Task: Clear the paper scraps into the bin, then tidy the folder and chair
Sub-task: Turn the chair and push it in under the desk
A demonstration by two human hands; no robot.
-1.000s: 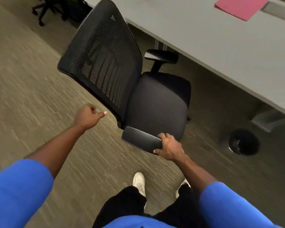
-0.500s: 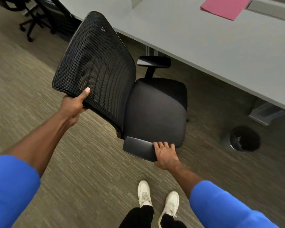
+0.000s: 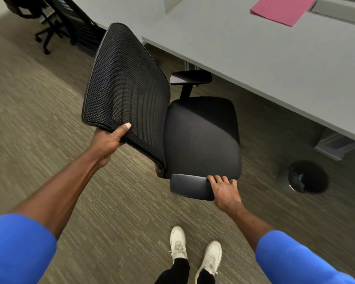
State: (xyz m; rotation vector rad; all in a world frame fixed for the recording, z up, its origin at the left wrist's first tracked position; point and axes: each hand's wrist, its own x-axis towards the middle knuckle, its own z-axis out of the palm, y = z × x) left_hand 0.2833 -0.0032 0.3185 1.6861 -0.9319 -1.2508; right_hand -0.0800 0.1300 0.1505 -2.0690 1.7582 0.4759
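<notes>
Head view, chair: the black mesh-back office chair (image 3: 172, 119) stands on the carpet (image 3: 39, 124) just off the grey desk (image 3: 275, 64) near edge, seat turned partly toward it.
Left hand (image 3: 109, 138): fingers curled round the backrest's top edge, thumb pressed on the mesh.
Right hand (image 3: 223, 191): fingers spread over the near armrest (image 3: 191, 186) end.
Handling: likely heavy but rolling; the stiff frame suits pushing, the mesh gives.
Elsewhere: pink folder (image 3: 281, 9) at the desk's far edge; bin (image 3: 307, 177) under the desk edge.

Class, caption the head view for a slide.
Left hand grips chair backrest, right hand holds armrest, beside grey desk.
</notes>
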